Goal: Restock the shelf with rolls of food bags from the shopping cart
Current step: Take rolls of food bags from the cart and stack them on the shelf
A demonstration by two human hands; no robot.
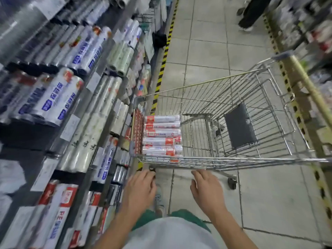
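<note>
Several white rolls of food bags (pixel 162 134) with red labels lie stacked at the left end of the wire shopping cart (pixel 251 105). The shelf (pixel 75 112) on the left holds rows of similar rolls, some with blue print, some with red. My left hand (pixel 139 190) hovers just below the cart's near rim, fingers loosely bent, holding nothing. My right hand (pixel 206 191) is beside it, fingers relaxed and spread, also empty and just short of the rim.
Another person's dark trouser legs and shoes (pixel 249 15) stand far up the tiled aisle. Yellow-black tape (pixel 164 58) lines the floor along both shelf bases. More shelving (pixel 312 51) runs on the right. My own shoe (pixel 159 202) shows below the cart.
</note>
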